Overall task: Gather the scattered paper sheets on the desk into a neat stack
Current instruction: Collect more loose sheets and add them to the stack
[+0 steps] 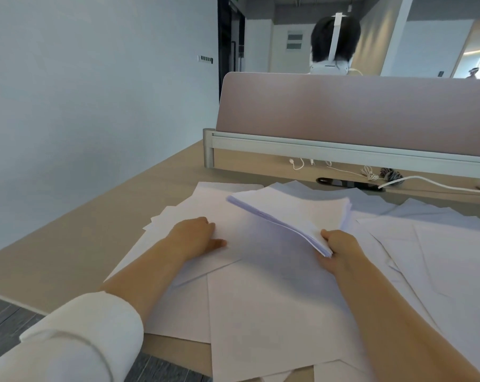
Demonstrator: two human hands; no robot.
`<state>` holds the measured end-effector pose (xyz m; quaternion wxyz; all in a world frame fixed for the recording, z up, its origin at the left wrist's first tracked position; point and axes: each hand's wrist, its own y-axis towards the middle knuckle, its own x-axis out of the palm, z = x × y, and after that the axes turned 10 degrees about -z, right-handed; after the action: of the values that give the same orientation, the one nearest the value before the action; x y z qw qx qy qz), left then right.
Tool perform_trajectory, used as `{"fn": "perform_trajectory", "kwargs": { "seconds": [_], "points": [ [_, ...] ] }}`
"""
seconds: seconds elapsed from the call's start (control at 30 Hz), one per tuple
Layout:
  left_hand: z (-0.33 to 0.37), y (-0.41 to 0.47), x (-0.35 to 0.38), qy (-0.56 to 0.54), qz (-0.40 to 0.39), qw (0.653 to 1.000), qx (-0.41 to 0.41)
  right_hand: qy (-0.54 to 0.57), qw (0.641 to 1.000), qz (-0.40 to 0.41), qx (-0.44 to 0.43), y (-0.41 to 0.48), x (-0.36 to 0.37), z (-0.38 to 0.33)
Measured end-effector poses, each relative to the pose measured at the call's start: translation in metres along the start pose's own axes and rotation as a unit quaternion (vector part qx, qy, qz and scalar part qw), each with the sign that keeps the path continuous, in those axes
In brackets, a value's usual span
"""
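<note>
White paper sheets (261, 307) lie scattered and overlapping over the wooden desk (76, 244). My right hand (339, 248) grips the near corner of a gathered stack of sheets (291, 210), which is lifted and tilted above the loose ones. My left hand (196, 234) rests flat, fingers pressed down, on a loose sheet (205, 205) at the left of the pile. More loose sheets (440, 244) spread to the right.
A mauve divider panel (357, 114) with a metal rail closes the desk's far side. White cables (371, 175) and a dark cable slot (349, 184) lie below it. A person's head (335, 42) shows behind the panel. The desk's left edge drops to grey floor (2, 323).
</note>
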<state>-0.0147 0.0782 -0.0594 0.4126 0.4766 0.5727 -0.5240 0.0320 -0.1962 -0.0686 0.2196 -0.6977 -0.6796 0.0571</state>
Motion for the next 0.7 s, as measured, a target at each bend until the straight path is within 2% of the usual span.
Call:
{"fn": "perform_trajectory", "kwargs": {
  "seconds": [0.13,0.7],
  "points": [
    [0.0,-0.005,0.0,-0.046,-0.028,0.997,0.062,0.053,0.998,-0.02,0.01,-0.004,0.005,-0.001],
    [0.022,-0.008,-0.025,0.066,-0.043,0.997,0.019,0.128,0.99,-0.062,0.007,-0.014,0.012,0.002]
  ]
}}
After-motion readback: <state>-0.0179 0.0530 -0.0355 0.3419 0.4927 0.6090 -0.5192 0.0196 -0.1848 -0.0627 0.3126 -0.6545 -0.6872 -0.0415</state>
